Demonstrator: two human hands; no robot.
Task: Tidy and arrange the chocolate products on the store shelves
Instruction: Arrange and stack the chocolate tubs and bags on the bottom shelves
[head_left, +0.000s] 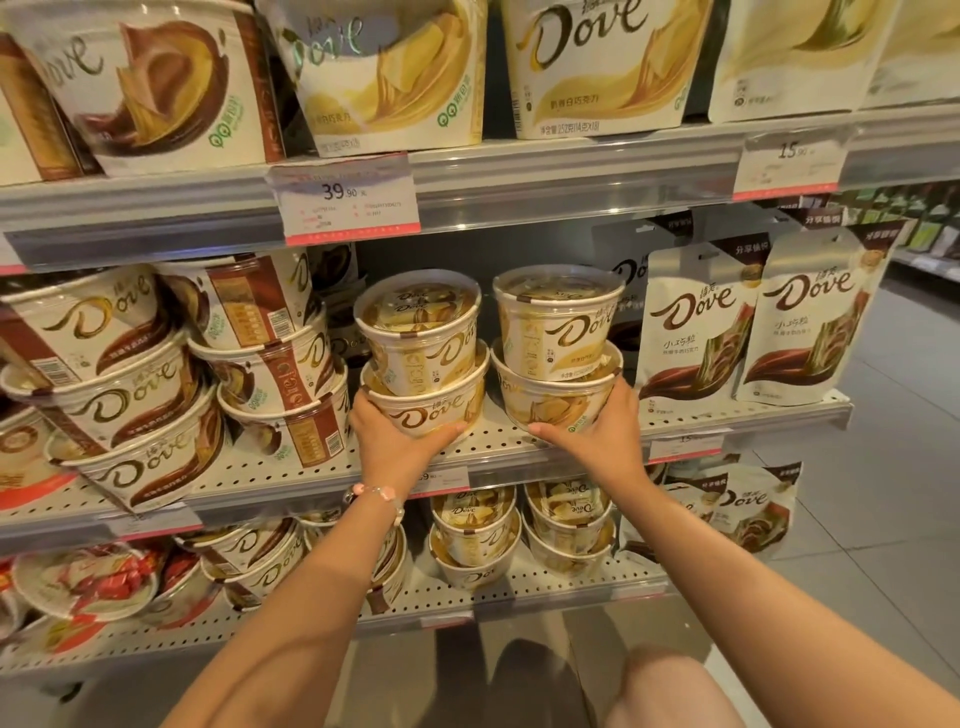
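1. Far left, middle shelf (270, 480): brown-and-cream Dove tubs (130, 410) stand in tilted stacks of three. A second leaning stack with brown label bands (270, 358) stands just to their right.

2. Left hand (395, 441): the fingers are curled around the left side and base of the lower tub of the left cream stack (428, 408), with the thumb pressed along its front lower edge. The wrist carries a pink bead bracelet (382, 493).

3. Left cream stack: two tubs, one nested on the other. The upper tub (418, 332) has a clear lid and leans slightly left. The stack sits at the centre of the middle shelf, near the front edge.

4. Right cream stack: two tubs just beside the left stack, with a narrow gap between them. The upper tub (558, 322) stands nearly upright on the lower tub (558, 397).

5. Right hand (602, 431): the fingers wrap the right side of the lower tub and the thumb lies along its front bottom edge. The hold is firm and closed around the tub wall.

6. Right of the stacks: two upright Dove pouches (753, 332) stand side by side on the same shelf.

7. Upper shelf: large Dove tubs (395, 78) stand in a row above a price tag reading 39.90 (348, 200).

8. Lower shelf: further cream tubs (475, 540) in stacks of two, directly below the hands.
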